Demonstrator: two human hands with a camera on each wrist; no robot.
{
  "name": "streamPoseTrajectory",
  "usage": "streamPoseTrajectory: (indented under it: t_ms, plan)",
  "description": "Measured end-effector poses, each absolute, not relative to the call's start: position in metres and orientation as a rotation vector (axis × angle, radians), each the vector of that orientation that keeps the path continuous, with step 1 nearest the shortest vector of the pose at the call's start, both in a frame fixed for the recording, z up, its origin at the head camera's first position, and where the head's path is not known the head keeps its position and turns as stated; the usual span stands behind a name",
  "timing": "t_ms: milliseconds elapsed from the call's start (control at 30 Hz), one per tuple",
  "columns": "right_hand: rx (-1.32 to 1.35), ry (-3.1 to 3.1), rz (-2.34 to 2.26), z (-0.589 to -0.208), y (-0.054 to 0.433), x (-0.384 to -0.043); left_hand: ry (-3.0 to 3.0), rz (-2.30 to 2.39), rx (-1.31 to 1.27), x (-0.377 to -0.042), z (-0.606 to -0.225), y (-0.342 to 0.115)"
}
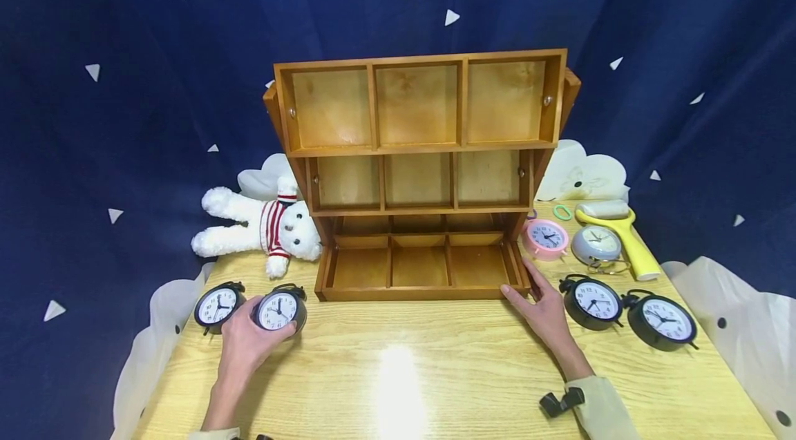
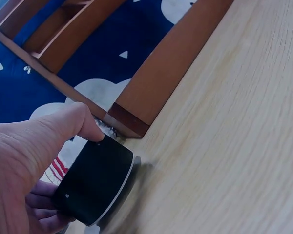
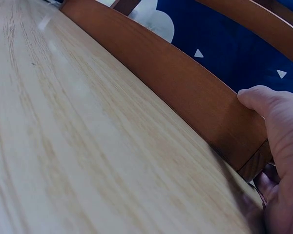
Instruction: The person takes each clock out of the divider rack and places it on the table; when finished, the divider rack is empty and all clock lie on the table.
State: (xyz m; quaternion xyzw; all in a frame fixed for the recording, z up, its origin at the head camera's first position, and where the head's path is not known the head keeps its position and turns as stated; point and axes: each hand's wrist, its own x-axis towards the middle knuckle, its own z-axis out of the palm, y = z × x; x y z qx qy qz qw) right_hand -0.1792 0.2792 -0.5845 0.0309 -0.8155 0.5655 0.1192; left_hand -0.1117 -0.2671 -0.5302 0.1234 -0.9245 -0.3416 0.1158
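Observation:
My left hand (image 1: 249,336) grips a black alarm clock (image 1: 278,310) with a white dial, thumb on one side and fingers round the other. In the left wrist view the clock's dark casing (image 2: 95,178) is between thumb and fingers, close over the table near the shelf's corner. Another black alarm clock (image 1: 218,306) stands just left of that hand. My right hand (image 1: 542,305) holds the front right corner of a brown wooden tiered shelf (image 1: 423,293), its thumb over the front board (image 3: 185,92) and its fingers along the outer side. The shelf's visible compartments hold nothing.
A white plush bear (image 1: 267,226) in a striped top lies left of the shelf. To the right are a pink clock (image 1: 546,240), a grey-blue clock (image 1: 595,245), a yellow-handled roller (image 1: 636,246) and two black alarm clocks, one nearer (image 1: 593,302), one farther right (image 1: 662,320).

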Motion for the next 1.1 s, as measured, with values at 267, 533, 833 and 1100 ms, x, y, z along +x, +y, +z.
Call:
streamPoseTrajectory:
  t_ms: [267, 533, 833, 1100]
  plan:
    - [0.105, -2.373, 1.653, -0.585, 0.278, -0.182, -2.732, -1.000, 0.366, -0.113, -0.533, -0.271]
    - [0.088, -2.393, 1.632, -0.586, 0.279, -0.179, -2.746, -0.995, 0.356, -0.112, -0.538, -0.272]
    - [0.062, -2.399, 1.616, -0.588, 0.283, -0.178, -2.912, -0.962, 0.301, -0.115, -0.520, -0.269]
    - [0.044, -2.406, 1.630, -0.589, 0.278, -0.177, -2.640, -1.028, 0.203, -0.114, -0.512, -0.232]
